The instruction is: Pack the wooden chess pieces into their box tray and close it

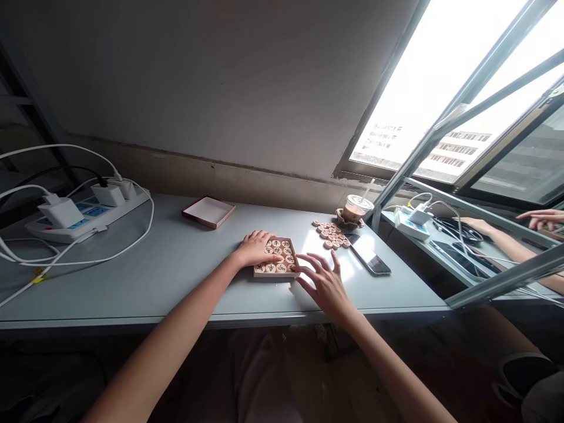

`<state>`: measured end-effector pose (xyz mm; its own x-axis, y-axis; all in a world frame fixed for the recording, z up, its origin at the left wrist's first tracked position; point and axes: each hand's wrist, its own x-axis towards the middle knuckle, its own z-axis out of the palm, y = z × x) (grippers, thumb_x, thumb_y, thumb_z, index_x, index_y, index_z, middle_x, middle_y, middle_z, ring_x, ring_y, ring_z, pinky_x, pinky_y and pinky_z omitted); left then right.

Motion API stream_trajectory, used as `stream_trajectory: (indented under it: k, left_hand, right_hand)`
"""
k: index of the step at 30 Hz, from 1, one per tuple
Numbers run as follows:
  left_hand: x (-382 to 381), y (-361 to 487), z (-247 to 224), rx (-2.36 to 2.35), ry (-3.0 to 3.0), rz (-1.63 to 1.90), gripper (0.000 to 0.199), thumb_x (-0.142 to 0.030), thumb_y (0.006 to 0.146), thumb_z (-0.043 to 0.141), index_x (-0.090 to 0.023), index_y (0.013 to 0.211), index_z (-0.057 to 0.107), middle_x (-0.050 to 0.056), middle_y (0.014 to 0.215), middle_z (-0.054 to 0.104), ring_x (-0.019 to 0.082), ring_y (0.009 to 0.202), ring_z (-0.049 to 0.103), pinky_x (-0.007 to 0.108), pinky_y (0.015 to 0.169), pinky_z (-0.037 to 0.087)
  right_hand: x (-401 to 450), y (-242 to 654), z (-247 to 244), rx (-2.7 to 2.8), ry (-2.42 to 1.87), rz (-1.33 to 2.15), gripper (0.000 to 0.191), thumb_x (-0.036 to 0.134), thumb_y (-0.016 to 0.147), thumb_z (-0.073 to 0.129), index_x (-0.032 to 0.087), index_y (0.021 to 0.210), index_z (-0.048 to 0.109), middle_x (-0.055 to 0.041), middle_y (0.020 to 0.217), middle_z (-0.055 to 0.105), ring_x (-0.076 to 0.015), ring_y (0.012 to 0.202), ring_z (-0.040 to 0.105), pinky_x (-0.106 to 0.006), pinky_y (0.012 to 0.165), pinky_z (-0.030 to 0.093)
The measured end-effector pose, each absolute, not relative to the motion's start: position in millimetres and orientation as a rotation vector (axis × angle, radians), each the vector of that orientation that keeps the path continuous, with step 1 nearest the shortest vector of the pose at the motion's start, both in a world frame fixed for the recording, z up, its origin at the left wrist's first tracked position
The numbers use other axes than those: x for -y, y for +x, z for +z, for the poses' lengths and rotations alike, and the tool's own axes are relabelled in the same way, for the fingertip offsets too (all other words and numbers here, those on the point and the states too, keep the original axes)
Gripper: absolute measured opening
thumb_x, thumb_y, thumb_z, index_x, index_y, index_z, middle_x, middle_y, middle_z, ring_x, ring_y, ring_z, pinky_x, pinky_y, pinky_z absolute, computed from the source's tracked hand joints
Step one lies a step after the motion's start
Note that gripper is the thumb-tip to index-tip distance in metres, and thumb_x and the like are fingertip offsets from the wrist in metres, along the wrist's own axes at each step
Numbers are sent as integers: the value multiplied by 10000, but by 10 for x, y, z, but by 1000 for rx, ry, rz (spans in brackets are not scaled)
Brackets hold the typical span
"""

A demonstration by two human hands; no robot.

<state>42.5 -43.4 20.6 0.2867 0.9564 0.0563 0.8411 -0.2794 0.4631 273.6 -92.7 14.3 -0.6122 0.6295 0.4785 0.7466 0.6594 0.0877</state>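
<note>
A shallow open box [275, 275] near the table's front edge holds rows of round wooden Chinese chess pieces [281, 268] with dark characters. My left hand [254, 249] grips the box's left side, thumb over the pieces and fingers together toward the far edge; it covers part of the contents. At the box's right side is my right hand [325, 283], its fingers spread and fingertips at the right wall; whether they touch a piece I cannot tell. Loose chess pieces [331, 234] with reddish characters lie in a cluster farther back on the right.
A box lid [208, 211] lies inside-up at the back. Right of the loose pieces are a phone [369, 257] and a lidded drink cup [356, 208] with a straw. A power strip [94, 212] with cables fills the left. Past a metal frame, another person's arm [506, 244] rests on the neighbouring table.
</note>
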Motion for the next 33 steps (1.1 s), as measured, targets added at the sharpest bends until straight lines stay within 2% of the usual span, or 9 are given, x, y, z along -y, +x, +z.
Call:
stream_trajectory:
  k: [5,8,10,13,16,20,25,29,33]
  left_hand:
    - [376,395,168,-1633,2122,583,521,-544,824,416,-243,1244,478,53,1300,481,246,1219,392,363,1010,318]
    - [338,346,155,-1655,2043,717,431,-473,857,401,-218,1176,537,55,1234,538,230,1159,454,322,953,377]
    - [318,306,143,-1720,2042,771,373,-426,859,415,-206,1115,575,61,1174,571,235,1123,479,321,923,397]
    - [300,249,112,-1876,2082,775,288,-362,851,430,-201,985,629,76,1077,592,248,1069,502,330,881,411]
    - [286,200,75,-1980,2054,788,268,-335,847,420,-202,915,643,80,1015,590,223,955,551,297,790,432]
    - [240,138,46,-1954,1979,846,293,-356,842,404,-188,853,644,79,956,625,203,828,585,279,716,426]
    - [176,82,44,-1726,1884,982,344,-412,808,414,-169,759,651,75,808,667,215,764,595,284,672,424]
    - [165,68,35,-1590,1760,1046,395,-486,770,444,-148,773,649,71,770,666,200,703,595,261,578,444]
    - [153,52,21,-1478,1666,1056,432,-527,747,463,-134,805,633,73,793,659,201,729,600,251,547,472]
  right_hand:
    - [580,2970,120,2310,-1328,-457,348,352,949,330,267,1222,528,-46,1280,540,-213,1194,451,-505,1086,123]
    - [226,3211,24,2264,-1578,-484,428,380,930,339,216,1309,450,-100,1365,451,-271,1272,359,-581,1055,122]
    - [63,3328,-29,2299,-1685,-441,437,387,921,349,207,1304,457,-108,1370,446,-293,1293,328,-619,1036,121]
    - [29,3377,-42,2328,-1627,-444,363,337,924,354,215,1215,535,-93,1291,532,-282,1251,391,-626,1035,96]
    - [181,3313,20,2305,-1468,-479,292,288,925,367,214,1063,613,-76,1117,641,-246,1111,515,-568,1048,122]
    - [374,3131,139,2275,-1363,-287,212,340,895,466,222,908,641,-41,949,683,-217,924,589,-460,955,310]
    - [367,2647,243,2241,-1069,193,213,369,865,529,223,1001,606,-24,947,679,-164,820,611,-321,764,451]
    - [244,2122,254,2296,-872,359,197,327,860,542,228,1018,606,-23,968,671,-147,847,615,-274,744,467]
    - [90,1813,226,2325,-847,427,192,331,845,559,230,999,615,-19,946,674,-143,825,623,-263,736,470]
